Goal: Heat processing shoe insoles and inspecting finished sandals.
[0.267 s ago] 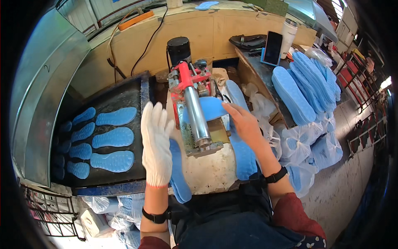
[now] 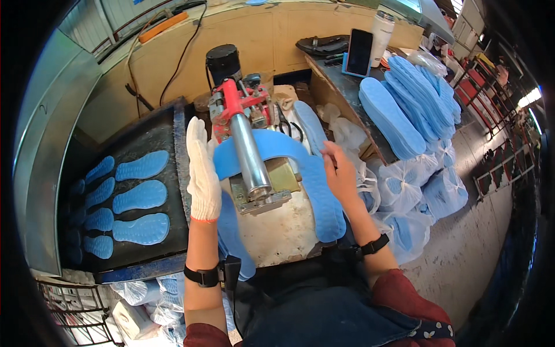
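Observation:
A blue insole [image 2: 281, 146] passes beneath the metal roller [image 2: 250, 155] of a small red-and-steel machine [image 2: 232, 99], arched up on the right side. My left hand [image 2: 202, 168], in a white knitted glove, is held upright with straight fingers, its palm by the insole's left end; whether it touches is hard to tell. My right hand [image 2: 341, 173], bare, hovers just right of the insole's other end, fingers loosely bent and apart, holding nothing. Below it lies a stack of blue insoles [image 2: 325, 205]. More insoles [image 2: 236, 240] lie beside my left wrist.
On the left, a dark tray [image 2: 144, 254] carries rows of blue insoles. A side table [image 2: 378, 144] at right bears piled insoles [image 2: 399, 115], a phone [image 2: 359, 52], a white bottle [image 2: 381, 37] and a dark sandal [image 2: 324, 45]. Filled plastic bags [image 2: 404, 185] lie beneath it.
The insole has slid leftward under the roller, and its left part now shows beyond it. My right hand has let go of its right end. The whole view has shifted slightly.

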